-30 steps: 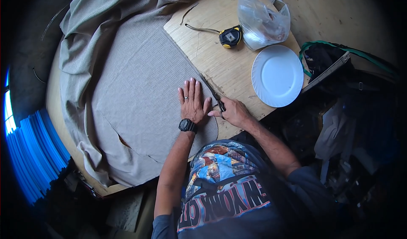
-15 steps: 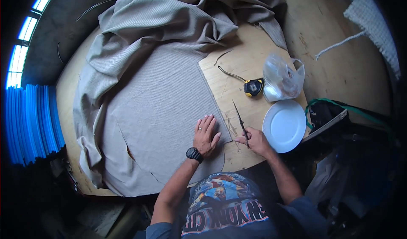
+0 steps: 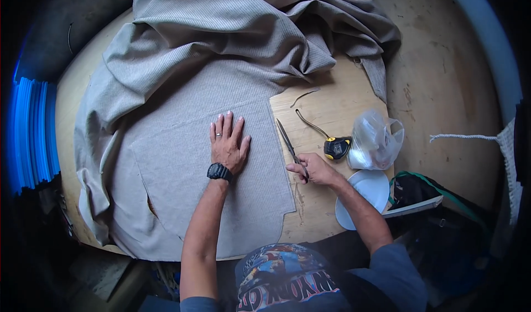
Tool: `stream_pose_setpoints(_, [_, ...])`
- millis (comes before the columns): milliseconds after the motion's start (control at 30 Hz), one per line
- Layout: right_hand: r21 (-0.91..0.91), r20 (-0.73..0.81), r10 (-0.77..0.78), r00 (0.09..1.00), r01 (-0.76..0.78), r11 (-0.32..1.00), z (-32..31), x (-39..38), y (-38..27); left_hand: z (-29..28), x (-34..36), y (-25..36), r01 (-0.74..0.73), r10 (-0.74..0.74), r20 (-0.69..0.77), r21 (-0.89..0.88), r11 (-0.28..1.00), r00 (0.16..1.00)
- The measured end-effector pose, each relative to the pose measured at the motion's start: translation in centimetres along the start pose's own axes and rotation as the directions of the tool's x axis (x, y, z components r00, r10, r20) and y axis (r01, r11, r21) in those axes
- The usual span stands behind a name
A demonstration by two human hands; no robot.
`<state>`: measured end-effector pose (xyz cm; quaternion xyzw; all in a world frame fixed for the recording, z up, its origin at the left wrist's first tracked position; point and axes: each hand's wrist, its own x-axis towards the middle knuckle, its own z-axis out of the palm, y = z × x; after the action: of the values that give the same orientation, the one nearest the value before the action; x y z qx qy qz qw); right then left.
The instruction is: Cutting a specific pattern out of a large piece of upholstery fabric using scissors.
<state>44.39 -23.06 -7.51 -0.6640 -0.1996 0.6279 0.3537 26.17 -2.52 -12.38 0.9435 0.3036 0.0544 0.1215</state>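
a: hands?
b: left hand [image 3: 228, 147] open, flat on the cloth [image 3: 185, 151], probably to stop it sliding. right hand [image 3: 319, 169] closed round scissors [image 3: 288, 139], tip just beside the cloth's edge, likely kept there for easy reach.
a: cloth look?
b: grey-beige, fine-ribbed, on the table [image 3: 318, 212]; smooth under the palm, heaped folds at the far side, split toward the left.

Shirt [image 3: 287, 263]: one row of large dark block capitals [image 3: 283, 291], pale-outlined, across the chest, nearer the body than either hand; partly lost in folds and shadow. Black wristwatch [image 3: 219, 172], just behind the left hand [image 3: 227, 147]: marks on its face too small to read. Black-and-yellow tape measure [image 3: 337, 147], just beyond the right hand [image 3: 314, 169] and to its right: any print on the case too small to make out
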Motion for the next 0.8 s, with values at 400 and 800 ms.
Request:
stream_pose_setpoints(400, [-0.124, -0.174, -0.119, 0.978, 0.098, 0.987, 0.8, 6.4, -3.3, -0.2, 0.2, -0.1, 0.006, -0.006, -0.023, -0.027, 1.0, 1.0])
stream_pose_setpoints(800, [-0.061, -0.211, -0.171, 0.962, 0.162, 0.985, 1.1, 7.3, -2.0, 0.0, 0.1, -0.3, 0.017, -0.017, -0.005, -0.014, 1.0, 1.0])
